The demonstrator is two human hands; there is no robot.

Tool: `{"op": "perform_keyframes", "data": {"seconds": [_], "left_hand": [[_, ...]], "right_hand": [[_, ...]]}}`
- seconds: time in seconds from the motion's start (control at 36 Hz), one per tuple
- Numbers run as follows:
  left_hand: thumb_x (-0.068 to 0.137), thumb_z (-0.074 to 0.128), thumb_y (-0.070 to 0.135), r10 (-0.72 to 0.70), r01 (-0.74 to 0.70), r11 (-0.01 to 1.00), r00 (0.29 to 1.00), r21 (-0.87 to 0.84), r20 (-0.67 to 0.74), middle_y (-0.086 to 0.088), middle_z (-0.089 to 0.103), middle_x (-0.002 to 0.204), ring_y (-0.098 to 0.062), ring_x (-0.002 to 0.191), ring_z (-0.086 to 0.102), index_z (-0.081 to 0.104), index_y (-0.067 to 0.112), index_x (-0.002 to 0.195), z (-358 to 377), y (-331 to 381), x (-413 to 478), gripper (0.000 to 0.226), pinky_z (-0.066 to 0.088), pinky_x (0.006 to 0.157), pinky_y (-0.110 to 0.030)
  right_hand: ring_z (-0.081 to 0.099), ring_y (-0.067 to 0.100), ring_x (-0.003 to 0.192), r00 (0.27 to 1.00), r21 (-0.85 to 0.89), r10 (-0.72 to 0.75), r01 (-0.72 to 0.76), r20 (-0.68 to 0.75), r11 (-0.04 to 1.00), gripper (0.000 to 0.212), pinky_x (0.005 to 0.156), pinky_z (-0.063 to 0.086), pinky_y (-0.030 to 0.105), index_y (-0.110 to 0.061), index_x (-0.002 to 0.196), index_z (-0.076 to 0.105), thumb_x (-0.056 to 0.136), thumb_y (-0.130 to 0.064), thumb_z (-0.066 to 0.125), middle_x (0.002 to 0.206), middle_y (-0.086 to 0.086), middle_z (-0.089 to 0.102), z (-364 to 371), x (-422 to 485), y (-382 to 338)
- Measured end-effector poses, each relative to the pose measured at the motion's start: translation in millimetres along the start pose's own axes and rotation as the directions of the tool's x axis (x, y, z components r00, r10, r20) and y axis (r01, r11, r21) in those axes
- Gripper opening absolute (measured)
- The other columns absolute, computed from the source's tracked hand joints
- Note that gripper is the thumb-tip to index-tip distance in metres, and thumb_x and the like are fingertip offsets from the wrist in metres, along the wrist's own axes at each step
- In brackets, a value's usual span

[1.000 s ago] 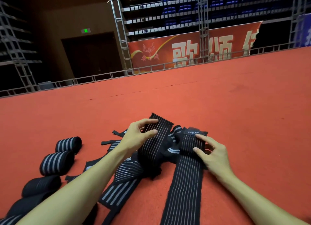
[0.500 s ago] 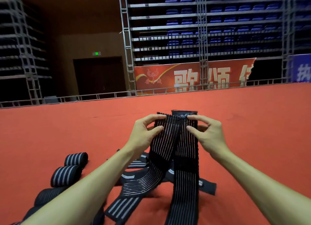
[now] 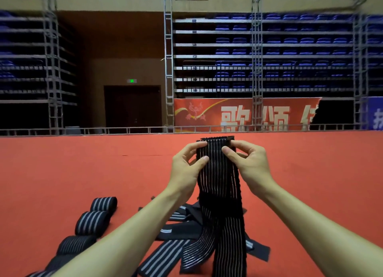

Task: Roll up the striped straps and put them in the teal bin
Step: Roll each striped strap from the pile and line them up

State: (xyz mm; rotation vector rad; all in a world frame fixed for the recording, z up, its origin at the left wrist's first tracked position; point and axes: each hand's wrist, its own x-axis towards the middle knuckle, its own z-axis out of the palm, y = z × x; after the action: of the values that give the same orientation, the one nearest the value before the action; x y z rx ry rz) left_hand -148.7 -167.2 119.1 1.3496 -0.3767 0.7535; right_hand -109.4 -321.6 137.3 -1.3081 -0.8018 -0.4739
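Both hands are now lifting one black striped strap [image 3: 217, 173] up off the red floor [image 3: 83, 173], where a second ago its end was lying flat among the loose pile of straps [image 3: 178, 231]. The left hand [image 3: 186, 169] and right hand [image 3: 248, 164] are each pinching its top edge between thumb and fingertips, the tail hanging down. Rolling appears to be just starting; finished rolls [image 3: 93, 218] are lying left, and no teal bin is in view.

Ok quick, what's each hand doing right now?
Left hand: closed, pinching the top end of the long black elastic strap with thin white stripes.
Right hand: closed, pinching the same strap's top end.
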Motion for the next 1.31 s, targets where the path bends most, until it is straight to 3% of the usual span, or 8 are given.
{"op": "perform_keyframes", "data": {"seconds": [0.25, 0.33, 0.5, 0.69, 0.81, 0.94, 1.14, 1.31], "left_hand": [[0.093, 0.063, 0.001, -0.033, 0.032, 0.998, 0.999, -0.046, -0.008, -0.008, 0.070, 0.104, -0.029, 0.101, 0.069, 0.057, 0.028, 0.117, -3.1, 6.3, 3.5, 0.036, 0.056, 0.091, -0.046], [0.094, 0.065, 0.009, 0.004, -0.003, 1.000, 0.999, 0.015, -0.048, -0.009, 0.070, 0.106, -0.027, 0.104, 0.067, 0.066, 0.031, 0.106, -3.6, 8.1, 6.5, 0.025, 0.053, 0.094, -0.045], [0.095, 0.061, 0.002, 0.010, -0.009, 0.999, 0.999, 0.034, -0.047, 0.005, 0.074, 0.078, -0.009, 0.076, 0.068, 0.067, 0.015, 0.090, -2.9, 11.9, 6.3, 0.015, 0.054, 0.069, -0.023], [0.092, 0.063, -0.003, -0.001, 0.002, 1.000, 0.999, 0.020, -0.052, 0.000, 0.075, 0.086, -0.013, 0.084, 0.068, 0.071, 0.015, 0.086, -5.6, 8.6, 11.6, 0.020, 0.054, 0.082, -0.030], [0.091, 0.064, -0.003, -0.005, 0.006, 1.000, 0.999, 0.030, -0.054, -0.001, 0.076, 0.086, -0.013, 0.083, 0.070, 0.074, 0.015, 0.087, -7.2, 7.5, 12.3, 0.021, 0.053, 0.078, -0.028], [0.089, 0.066, -0.005, -0.003, 0.005, 0.999, 0.999, 0.036, -0.052, -0.002, 0.076, 0.089, -0.013, 0.085, 0.070, 0.074, 0.015, 0.089, -8.2, 9.8, 12.5, 0.021, 0.053, 0.079, -0.028], [0.090, 0.068, 0.005, -0.001, 0.004, 0.998, 0.998, 0.056, -0.058, -0.005, 0.077, 0.092, -0.014, 0.089, 0.071, 0.074, 0.013, 0.092, -8.3, 12.6, 12.5, 0.010, 0.055, 0.086, -0.030], [0.091, 0.067, 0.001, 0.022, -0.016, 0.997, 0.997, 0.081, -0.080, -0.007, 0.076, 0.093, -0.017, 0.090, 0.071, 0.074, 0.012, 0.090, -6.8, 13.9, 12.5, 0.013, 0.056, 0.088, -0.033]], "right_hand": [[0.071, 0.007, 0.071, 1.000, -0.053, 0.001, -0.001, -0.004, 0.999, 0.017, 0.065, 0.055, 0.019, -0.019, 0.082, 0.072, 0.090, -0.005, 0.069, 0.075, -0.007, 0.075, 1.1, 2.8, -2.3], [0.071, 0.006, 0.072, 1.000, -0.061, 0.004, -0.003, 0.018, 0.998, 0.015, 0.064, 0.054, 0.017, -0.017, 0.084, 0.073, 0.091, -0.004, 0.067, 0.076, -0.006, 0.075, 1.5, 1.2, -2.6], [0.070, 0.002, 0.072, 0.999, -0.045, 0.000, 0.001, 0.040, 0.999, 0.015, 0.064, 0.052, 0.014, -0.013, 0.087, 0.072, 0.093, -0.002, 0.064, 0.077, -0.007, 0.074, 2.8, -2.1, -4.9], [0.070, 0.001, 0.072, 0.998, -0.061, -0.012, 0.016, 0.061, 0.998, 0.019, 0.065, 0.053, 0.015, -0.014, 0.086, 0.070, 0.093, 0.001, 0.062, 0.075, -0.010, 0.074, 2.8, -3.8, -5.3], [0.071, 0.004, 0.074, 0.998, -0.062, -0.010, 0.014, 0.064, 0.998, 0.017, 0.065, 0.054, 0.017, -0.014, 0.087, 0.071, 0.093, 0.000, 0.063, 0.078, -0.008, 0.075, 0.5, -4.5, -3.5], [0.071, 0.005, 0.081, 0.998, -0.086, -0.049, 0.052, 0.036, 0.995, 0.022, 0.072, 0.055, 0.019, -0.020, 0.082, 0.070, 0.091, 0.000, 0.066, 0.103, -0.005, 0.071, -0.1, -4.3, -1.7], [0.071, 0.006, 0.075, 0.996, -0.147, -0.068, 0.075, 0.056, 0.986, 0.025, 0.068, 0.058, 0.022, -0.019, 0.081, 0.070, 0.090, 0.004, 0.065, 0.098, -0.001, 0.073, -3.0, -0.5, -4.7], [0.071, 0.013, 0.080, 0.997, -0.262, -0.073, 0.080, 0.037, 0.962, 0.020, 0.074, 0.060, 0.033, -0.023, 0.081, 0.070, 0.088, -0.005, 0.071, 0.108, 0.001, 0.072, -6.4, 5.0, -2.2]]}}
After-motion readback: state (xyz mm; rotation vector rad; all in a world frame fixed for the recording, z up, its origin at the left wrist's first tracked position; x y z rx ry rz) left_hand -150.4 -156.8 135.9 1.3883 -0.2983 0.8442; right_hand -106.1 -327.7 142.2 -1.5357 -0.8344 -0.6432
